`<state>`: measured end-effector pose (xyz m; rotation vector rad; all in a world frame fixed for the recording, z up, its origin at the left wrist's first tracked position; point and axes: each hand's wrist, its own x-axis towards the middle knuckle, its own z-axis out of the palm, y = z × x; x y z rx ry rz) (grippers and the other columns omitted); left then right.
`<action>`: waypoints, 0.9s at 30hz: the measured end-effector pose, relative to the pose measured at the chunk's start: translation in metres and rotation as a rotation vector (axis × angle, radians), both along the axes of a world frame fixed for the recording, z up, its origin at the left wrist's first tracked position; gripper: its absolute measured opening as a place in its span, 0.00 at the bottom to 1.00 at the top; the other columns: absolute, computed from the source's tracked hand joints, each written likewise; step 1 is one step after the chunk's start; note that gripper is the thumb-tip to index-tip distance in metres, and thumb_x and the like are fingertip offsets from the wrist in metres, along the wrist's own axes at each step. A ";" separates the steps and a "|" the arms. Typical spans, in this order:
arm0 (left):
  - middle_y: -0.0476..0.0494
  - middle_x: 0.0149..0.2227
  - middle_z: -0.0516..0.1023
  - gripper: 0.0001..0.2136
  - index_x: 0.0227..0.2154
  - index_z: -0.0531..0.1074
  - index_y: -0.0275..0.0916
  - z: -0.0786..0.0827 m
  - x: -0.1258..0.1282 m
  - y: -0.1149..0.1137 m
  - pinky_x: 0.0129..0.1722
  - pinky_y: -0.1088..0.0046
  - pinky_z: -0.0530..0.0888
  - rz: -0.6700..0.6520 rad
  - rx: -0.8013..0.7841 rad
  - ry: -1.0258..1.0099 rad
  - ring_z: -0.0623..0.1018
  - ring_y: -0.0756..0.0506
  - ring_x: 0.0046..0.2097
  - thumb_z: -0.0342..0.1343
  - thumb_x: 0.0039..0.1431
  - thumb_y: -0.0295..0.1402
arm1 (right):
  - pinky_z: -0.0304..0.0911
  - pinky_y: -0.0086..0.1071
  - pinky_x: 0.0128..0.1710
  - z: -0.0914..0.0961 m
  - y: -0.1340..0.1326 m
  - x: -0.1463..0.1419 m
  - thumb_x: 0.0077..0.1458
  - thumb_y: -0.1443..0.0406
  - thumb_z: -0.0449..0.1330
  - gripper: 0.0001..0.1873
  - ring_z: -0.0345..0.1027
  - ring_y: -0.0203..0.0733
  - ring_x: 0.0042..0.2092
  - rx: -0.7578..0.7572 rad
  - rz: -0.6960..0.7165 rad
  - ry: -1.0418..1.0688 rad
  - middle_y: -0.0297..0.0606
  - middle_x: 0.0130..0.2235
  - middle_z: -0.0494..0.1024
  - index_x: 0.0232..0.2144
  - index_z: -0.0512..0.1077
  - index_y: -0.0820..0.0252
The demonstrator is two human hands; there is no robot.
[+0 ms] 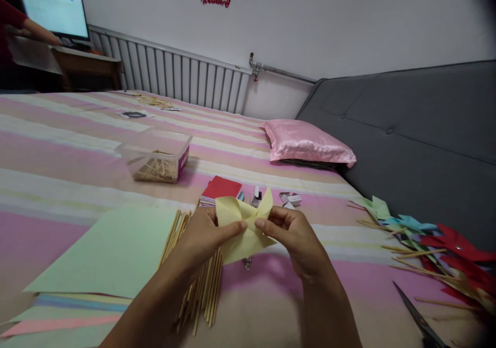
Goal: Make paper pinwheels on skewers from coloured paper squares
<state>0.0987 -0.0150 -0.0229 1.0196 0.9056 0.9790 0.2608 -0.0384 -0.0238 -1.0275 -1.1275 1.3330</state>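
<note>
Head view: mid-frame, the L hand (205,234) and R hand (300,234) hold up one yellow paper (236,247) over the striped bed (341,286). Bits of it bend in to the middle, w/ a tip poking up by the R hand. L fingers are clamped on its left side, thumb in front. R fingers pinch it too, thumb nr the middle (can't see the fingertips behind the sheet).

What could go wrong: if a thumb slips, a bent bit may spring back, b/c I see no pin in it. Too hard a squeeze could rip or crease it.

Thin sticks (211,291) lie loose at bottom center, partly under the L arm, so a bump could roll them. Big green sheets (112,250) at lower left could slide if the arm drags. Scissors (416,314) sit at lower right, nr the paper pinwheels (457,247); an R arm swung out that way might get poked, or knock the pile.
</note>
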 end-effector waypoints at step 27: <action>0.42 0.25 0.80 0.11 0.27 0.77 0.31 -0.001 -0.005 0.007 0.25 0.74 0.70 0.198 -0.052 -0.074 0.77 0.46 0.24 0.66 0.37 0.29 | 0.68 0.30 0.30 0.005 -0.007 0.001 0.46 0.65 0.66 0.05 0.69 0.35 0.28 0.373 -0.546 -0.196 0.33 0.28 0.77 0.30 0.76 0.57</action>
